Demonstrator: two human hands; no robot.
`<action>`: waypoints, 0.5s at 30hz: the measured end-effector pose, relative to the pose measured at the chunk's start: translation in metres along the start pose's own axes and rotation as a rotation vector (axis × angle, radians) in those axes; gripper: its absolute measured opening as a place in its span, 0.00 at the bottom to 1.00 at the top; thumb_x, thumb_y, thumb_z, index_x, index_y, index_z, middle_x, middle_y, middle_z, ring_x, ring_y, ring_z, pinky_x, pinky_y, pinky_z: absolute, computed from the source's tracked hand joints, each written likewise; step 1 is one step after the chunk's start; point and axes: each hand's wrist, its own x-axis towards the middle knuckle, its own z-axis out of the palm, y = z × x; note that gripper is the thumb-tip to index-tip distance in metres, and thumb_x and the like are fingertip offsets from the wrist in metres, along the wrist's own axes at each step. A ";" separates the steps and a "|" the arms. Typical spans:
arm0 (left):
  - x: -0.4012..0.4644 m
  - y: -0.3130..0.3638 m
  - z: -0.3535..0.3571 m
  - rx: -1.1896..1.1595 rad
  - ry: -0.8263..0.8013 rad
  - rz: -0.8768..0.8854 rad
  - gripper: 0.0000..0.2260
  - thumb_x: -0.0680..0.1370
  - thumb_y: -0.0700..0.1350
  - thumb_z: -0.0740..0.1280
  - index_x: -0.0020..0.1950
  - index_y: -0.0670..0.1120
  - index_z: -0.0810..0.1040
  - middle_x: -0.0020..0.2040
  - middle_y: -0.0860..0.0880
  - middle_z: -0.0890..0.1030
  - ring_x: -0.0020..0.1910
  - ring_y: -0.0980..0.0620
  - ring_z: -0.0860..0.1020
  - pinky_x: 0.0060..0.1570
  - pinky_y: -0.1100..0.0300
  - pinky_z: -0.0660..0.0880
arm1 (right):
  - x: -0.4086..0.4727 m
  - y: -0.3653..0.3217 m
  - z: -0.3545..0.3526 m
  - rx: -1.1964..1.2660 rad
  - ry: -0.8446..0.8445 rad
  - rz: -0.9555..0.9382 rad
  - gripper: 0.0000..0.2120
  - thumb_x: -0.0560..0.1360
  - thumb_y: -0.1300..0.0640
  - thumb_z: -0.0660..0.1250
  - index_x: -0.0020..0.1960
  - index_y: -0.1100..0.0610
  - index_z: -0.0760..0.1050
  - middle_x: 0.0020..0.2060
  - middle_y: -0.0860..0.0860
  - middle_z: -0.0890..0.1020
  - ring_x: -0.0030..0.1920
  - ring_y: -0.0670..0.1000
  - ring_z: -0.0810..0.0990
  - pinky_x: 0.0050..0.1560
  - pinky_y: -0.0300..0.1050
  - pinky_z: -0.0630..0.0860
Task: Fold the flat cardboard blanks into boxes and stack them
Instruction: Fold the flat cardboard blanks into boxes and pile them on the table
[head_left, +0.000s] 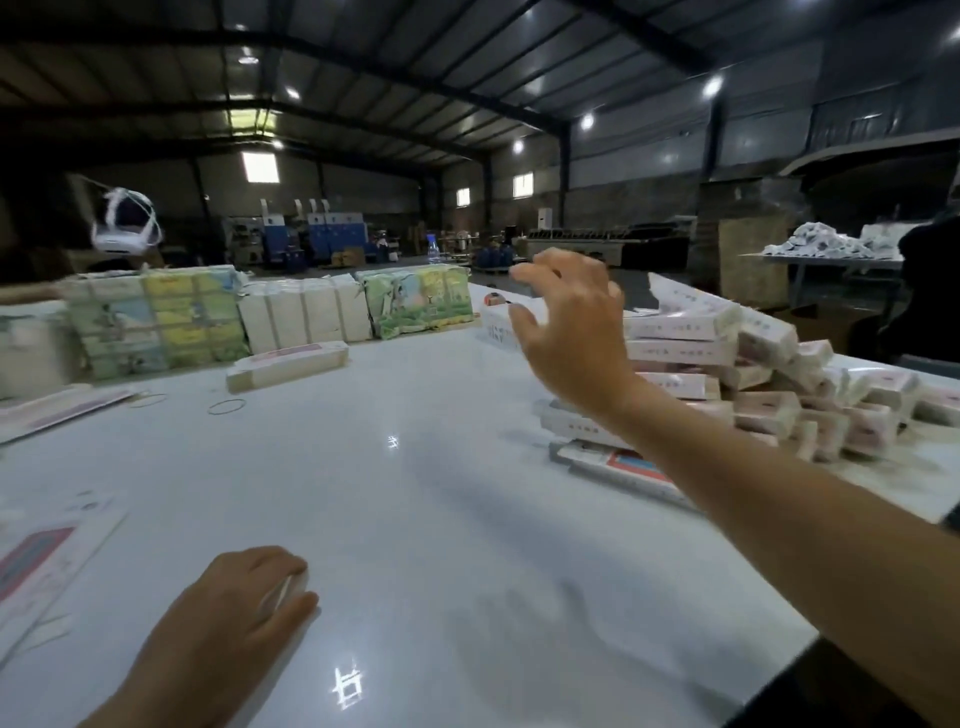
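Observation:
My right hand (566, 322) is raised over the white table (415, 493), fingers spread and holding nothing, just left of a pile of folded white-and-pink boxes (727, 374). My left hand (234, 618) rests near the table's front edge with its fingers curled; I cannot tell whether it holds anything. Flat pink-and-white blanks (47, 566) lie at the front left. Another stack of blanks (288, 365) sits mid-table, further back.
Bundled packs of printed cartons (156, 322) and white cartons (306, 312) line the table's far side. Rubber bands (227, 406) lie loose on the table. A flat blank (623, 467) sits under my right forearm. A person stands at the far right.

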 end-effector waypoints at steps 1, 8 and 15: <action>-0.001 0.003 -0.001 -0.019 0.004 -0.002 0.28 0.65 0.65 0.57 0.50 0.48 0.83 0.48 0.57 0.77 0.51 0.51 0.75 0.52 0.53 0.72 | -0.013 -0.024 0.010 0.097 -0.046 -0.093 0.16 0.74 0.55 0.63 0.60 0.57 0.78 0.58 0.54 0.79 0.61 0.55 0.73 0.62 0.56 0.68; -0.009 0.006 0.001 -0.064 0.044 0.014 0.06 0.77 0.47 0.64 0.52 0.49 0.78 0.52 0.57 0.78 0.55 0.54 0.72 0.55 0.63 0.67 | -0.136 -0.084 0.093 0.034 -0.892 -0.160 0.13 0.80 0.53 0.54 0.53 0.56 0.76 0.55 0.50 0.76 0.61 0.54 0.70 0.57 0.47 0.69; -0.004 0.006 -0.010 -0.098 -0.064 -0.108 0.09 0.76 0.49 0.64 0.52 0.50 0.80 0.52 0.54 0.79 0.52 0.56 0.74 0.55 0.56 0.71 | -0.145 -0.078 0.107 0.072 -0.797 -0.139 0.15 0.79 0.52 0.56 0.58 0.54 0.78 0.59 0.47 0.78 0.61 0.49 0.72 0.61 0.45 0.69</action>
